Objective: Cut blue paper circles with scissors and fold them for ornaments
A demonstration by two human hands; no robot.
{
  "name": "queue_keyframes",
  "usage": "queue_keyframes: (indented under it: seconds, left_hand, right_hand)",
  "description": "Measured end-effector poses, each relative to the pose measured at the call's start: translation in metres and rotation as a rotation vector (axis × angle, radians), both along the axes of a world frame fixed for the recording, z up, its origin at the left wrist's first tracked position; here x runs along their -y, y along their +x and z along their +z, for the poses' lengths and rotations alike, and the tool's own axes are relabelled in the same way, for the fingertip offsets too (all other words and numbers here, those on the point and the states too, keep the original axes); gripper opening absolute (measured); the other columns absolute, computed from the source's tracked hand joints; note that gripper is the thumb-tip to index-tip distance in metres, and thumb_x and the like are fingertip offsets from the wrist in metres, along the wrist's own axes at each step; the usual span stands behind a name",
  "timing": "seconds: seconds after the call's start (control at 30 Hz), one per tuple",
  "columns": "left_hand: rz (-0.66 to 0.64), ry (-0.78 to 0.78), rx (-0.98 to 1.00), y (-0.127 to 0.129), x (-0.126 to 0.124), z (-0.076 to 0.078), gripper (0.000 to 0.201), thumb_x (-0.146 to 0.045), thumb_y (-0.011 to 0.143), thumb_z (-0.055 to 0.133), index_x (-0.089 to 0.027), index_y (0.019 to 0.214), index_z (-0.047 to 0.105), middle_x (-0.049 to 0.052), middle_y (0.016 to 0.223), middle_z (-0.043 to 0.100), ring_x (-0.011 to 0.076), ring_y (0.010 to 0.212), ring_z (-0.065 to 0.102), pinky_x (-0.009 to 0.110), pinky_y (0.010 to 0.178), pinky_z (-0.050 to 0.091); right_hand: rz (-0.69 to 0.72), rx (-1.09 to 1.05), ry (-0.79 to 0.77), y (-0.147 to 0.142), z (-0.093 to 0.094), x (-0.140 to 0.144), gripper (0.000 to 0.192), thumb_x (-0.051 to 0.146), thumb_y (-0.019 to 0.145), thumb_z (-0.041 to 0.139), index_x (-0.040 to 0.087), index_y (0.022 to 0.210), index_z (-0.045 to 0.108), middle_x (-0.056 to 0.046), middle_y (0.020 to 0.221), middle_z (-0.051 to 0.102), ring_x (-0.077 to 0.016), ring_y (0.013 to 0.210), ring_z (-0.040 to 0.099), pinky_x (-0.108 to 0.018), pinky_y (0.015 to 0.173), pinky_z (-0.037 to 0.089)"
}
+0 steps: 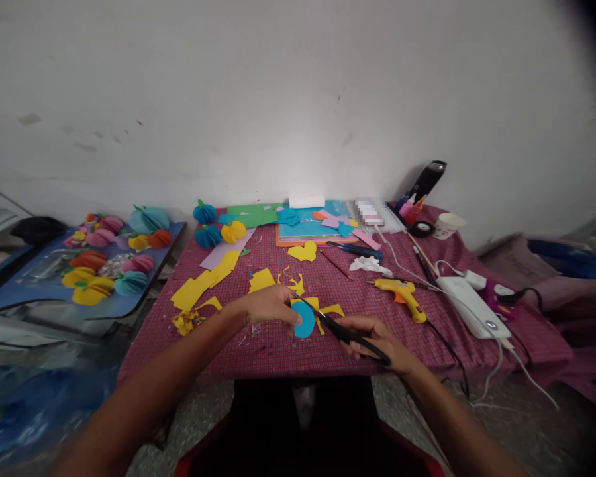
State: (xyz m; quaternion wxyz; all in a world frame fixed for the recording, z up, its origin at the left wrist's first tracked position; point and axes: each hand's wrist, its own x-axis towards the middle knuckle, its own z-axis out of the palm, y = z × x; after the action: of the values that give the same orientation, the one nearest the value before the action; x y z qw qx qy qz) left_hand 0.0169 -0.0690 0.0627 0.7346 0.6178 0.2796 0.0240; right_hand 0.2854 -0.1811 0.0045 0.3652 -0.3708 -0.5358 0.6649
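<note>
Disc [304,322], in the head view: it is pinched in the left hand [274,306] above the table's cloth [203,351], near the front edge. The right hand [370,336] grips scissors [340,329], blades at the disc's upper edge. Its outline looks mostly round, so cutting seems well along; what trimming is left, I cannot tell. Yellow scraps [332,309] crowd close beyond the hands; the glue gun [404,295] lies clear to the right, paper balls [233,230] back left.

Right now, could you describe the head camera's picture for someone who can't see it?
The left hand holds a blue paper disc and the right hand holds black scissors by its edge, over a red checked tablecloth strewn with yellow paper scraps. A yellow glue gun lies rightward.
</note>
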Motion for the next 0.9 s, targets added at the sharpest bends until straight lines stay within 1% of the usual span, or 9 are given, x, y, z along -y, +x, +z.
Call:
queue_keyframes:
  seconds: [0.23, 0.33, 0.43, 0.63, 0.9]
  left_hand:
    - [-0.014, 0.006, -0.006, -0.0008, -0.0010, -0.0013, 0.016, -0.028, 0.069, 0.073, -0.014, 0.076, 0.070, 0.003, 0.070, 0.069, 0.0149, 0.062, 0.064, 0.027, 0.067, 0.051]
    - [-0.027, 0.010, -0.013, -0.0023, -0.0021, -0.0037, 0.016, -0.027, 0.069, 0.073, -0.014, 0.078, 0.071, 0.002, 0.072, 0.070, 0.0149, 0.064, 0.064, 0.027, 0.068, 0.051]
    - [-0.012, -0.007, -0.015, -0.0032, -0.0027, -0.0062, 0.019, -0.027, 0.068, 0.075, -0.014, 0.081, 0.071, 0.003, 0.076, 0.071, 0.0155, 0.067, 0.065, 0.027, 0.068, 0.052]
    - [-0.014, -0.032, -0.031, -0.0027, -0.0036, -0.0085, 0.020, -0.025, 0.066, 0.076, -0.014, 0.083, 0.072, 0.003, 0.075, 0.071, 0.0149, 0.063, 0.065, 0.026, 0.064, 0.052]
    - [-0.030, -0.037, -0.012, -0.0013, -0.0036, -0.0080, 0.018, -0.025, 0.067, 0.076, -0.013, 0.081, 0.071, 0.004, 0.073, 0.071, 0.0150, 0.062, 0.065, 0.027, 0.064, 0.054]
  right_hand:
    - [0.003, -0.007, -0.020, 0.0004, 0.0015, 0.0009, 0.048, 0.038, 0.078, 0.072, 0.016, 0.121, 0.067, 0.000, 0.067, 0.058, -0.0115, 0.055, 0.047, -0.022, 0.051, 0.037]
    - [-0.002, 0.001, -0.035, 0.0001, 0.0050, 0.0014, 0.048, 0.039, 0.076, 0.073, 0.016, 0.118, 0.068, 0.000, 0.066, 0.058, -0.0116, 0.055, 0.048, -0.022, 0.050, 0.037]
    - [-0.003, -0.001, -0.042, 0.0006, 0.0069, 0.0014, 0.047, 0.038, 0.074, 0.075, 0.016, 0.116, 0.069, 0.001, 0.065, 0.058, -0.0118, 0.054, 0.049, -0.023, 0.051, 0.038]
    - [0.035, -0.025, -0.039, 0.0047, 0.0020, -0.0006, 0.052, 0.039, 0.074, 0.075, 0.017, 0.121, 0.067, -0.001, 0.068, 0.062, -0.0130, 0.056, 0.052, -0.024, 0.053, 0.041]
    - [0.051, -0.076, -0.043, 0.0036, 0.0002, -0.0023, 0.051, 0.037, 0.076, 0.074, 0.016, 0.122, 0.065, -0.002, 0.072, 0.064, -0.0131, 0.059, 0.054, -0.023, 0.053, 0.043]
